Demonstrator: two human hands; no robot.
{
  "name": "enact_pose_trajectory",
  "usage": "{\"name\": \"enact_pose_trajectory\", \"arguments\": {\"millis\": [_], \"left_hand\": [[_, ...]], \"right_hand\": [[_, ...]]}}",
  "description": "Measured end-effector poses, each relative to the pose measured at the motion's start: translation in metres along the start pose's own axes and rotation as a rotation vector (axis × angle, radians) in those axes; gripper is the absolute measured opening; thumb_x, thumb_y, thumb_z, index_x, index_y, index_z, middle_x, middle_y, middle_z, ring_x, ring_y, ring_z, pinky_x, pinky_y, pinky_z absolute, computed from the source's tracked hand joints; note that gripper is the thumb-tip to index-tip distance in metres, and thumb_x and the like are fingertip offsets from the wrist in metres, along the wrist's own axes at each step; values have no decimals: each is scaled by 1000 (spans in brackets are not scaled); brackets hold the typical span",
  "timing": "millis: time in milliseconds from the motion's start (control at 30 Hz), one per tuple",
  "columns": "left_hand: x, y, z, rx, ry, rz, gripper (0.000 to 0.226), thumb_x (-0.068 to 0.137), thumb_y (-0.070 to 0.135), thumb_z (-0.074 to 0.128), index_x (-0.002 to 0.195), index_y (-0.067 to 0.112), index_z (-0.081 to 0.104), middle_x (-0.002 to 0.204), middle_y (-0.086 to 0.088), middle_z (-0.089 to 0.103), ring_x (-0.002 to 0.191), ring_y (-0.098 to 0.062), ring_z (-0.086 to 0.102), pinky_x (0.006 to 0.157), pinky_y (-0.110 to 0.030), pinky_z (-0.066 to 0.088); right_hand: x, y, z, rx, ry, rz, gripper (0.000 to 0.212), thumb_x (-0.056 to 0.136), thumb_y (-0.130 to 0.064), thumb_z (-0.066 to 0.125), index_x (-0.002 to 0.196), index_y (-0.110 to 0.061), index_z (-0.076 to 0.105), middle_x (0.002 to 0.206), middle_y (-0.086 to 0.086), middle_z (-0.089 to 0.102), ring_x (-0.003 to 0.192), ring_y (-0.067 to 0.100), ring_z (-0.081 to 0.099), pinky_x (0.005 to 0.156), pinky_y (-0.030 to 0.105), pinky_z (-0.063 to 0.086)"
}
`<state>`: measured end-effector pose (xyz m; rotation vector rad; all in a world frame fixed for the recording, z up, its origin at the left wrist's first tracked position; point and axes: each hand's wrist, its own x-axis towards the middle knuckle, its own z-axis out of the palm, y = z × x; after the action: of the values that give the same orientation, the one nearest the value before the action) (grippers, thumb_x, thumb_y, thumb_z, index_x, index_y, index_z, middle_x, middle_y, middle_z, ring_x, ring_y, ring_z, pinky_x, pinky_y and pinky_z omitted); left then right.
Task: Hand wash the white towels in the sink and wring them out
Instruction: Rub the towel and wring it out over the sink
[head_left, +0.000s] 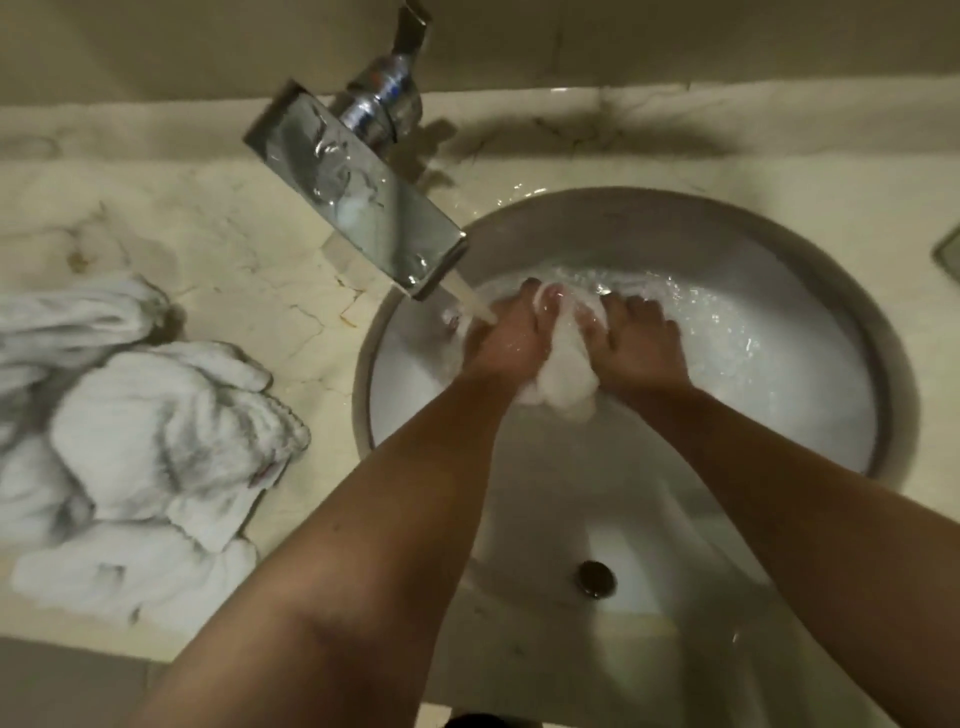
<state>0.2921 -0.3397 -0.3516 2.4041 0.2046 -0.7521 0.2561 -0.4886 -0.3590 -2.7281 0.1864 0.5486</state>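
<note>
Head view shows left hand (506, 338) and right hand (636, 343) clamped side by side on the bunched wet white towel (563, 374), its length running from fingertips back toward wrists, between both palms.

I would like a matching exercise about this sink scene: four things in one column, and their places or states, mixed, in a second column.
Things:
1. faucet
2. towel in the hands
3. heap of towels
4. drain

Places or states:
A. on the marble counter, left of the sink
B. low in the basin, uncovered
C. running water
D. gripped between the left hand and right hand

Pairs: 1-C, 2-D, 3-A, 4-B
</note>
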Motion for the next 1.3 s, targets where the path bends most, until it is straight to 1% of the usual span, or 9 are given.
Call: {"name": "enact_pose_trajectory", "arguments": {"millis": [133,267,400,600,800,933,1100,1200,1300], "left_hand": [[-22,-8,-17,-72,-30,-41,46,106,52,31,127,19,56,119,-11,65,113,-29,60,91,-36,44],[-39,-19,-33,-187,43,-240,60,94,74,40,116,24,63,103,8,63,105,-16,61,88,-31,42],[-46,-18,-48,-276,83,-273,64,87,69,56,112,11,65,109,-6,69,111,-22,62,102,-34,43],[-55,-18,-56,-570,152,-339,89,56,82,76,112,14,68,111,-4,72,109,-21,65,101,-31,47],[-67,-19,-67,-368,83,-290,53,85,65,59,115,22,63,121,-8,68,116,-30,62,92,-30,44],[-70,-15,-66,-295,85,-225,52,89,59,62,120,18,60,123,-7,66,118,-30,61,91,-28,43],[-71,-10,-64,-207,92,-126,53,92,55,61,124,13,57,123,-12,67,114,-30,63,94,-31,48],[-73,-6,-65,-142,47,22,39,91,52,64,112,19,61,109,-6,70,104,-26,64,86,-30,47],[-69,-1,-64,-176,1,140,29,85,49,73,96,25,62,95,4,69,92,-19,64,80,-32,49]], "right_hand": [[-20,-22,-24,312,52,-20,44,100,-45,47,130,-16,60,131,11,55,125,28,47,104,43,38],[-19,-74,-74,574,219,-155,23,98,-23,56,116,-14,68,113,3,65,106,14,58,93,30,47],[-8,-125,-119,859,191,-168,24,96,-10,54,115,-17,68,104,-8,66,93,-3,60,82,10,43],[8,-166,-160,929,109,-254,57,98,2,45,151,-20,40,101,-1,54,75,0,49,65,10,43],[16,-178,-172,1107,116,-150,43,98,6,45,130,-19,59,91,-3,53,81,17,49,79,34,51],[11,-175,-175,956,181,-253,43,95,7,45,124,-15,67,101,0,54,86,5,50,85,26,49],[5,-154,-170,993,89,-243,43,97,2,45,122,-27,66,110,5,56,82,7,53,64,12,46],[-6,-110,-121,895,159,-16,31,100,-5,43,121,-15,63,107,5,64,91,14,61,76,21,50],[-21,-52,-69,522,-74,114,50,95,-5,49,145,-11,45,138,13,56,127,29,52,106,37,42]]}}
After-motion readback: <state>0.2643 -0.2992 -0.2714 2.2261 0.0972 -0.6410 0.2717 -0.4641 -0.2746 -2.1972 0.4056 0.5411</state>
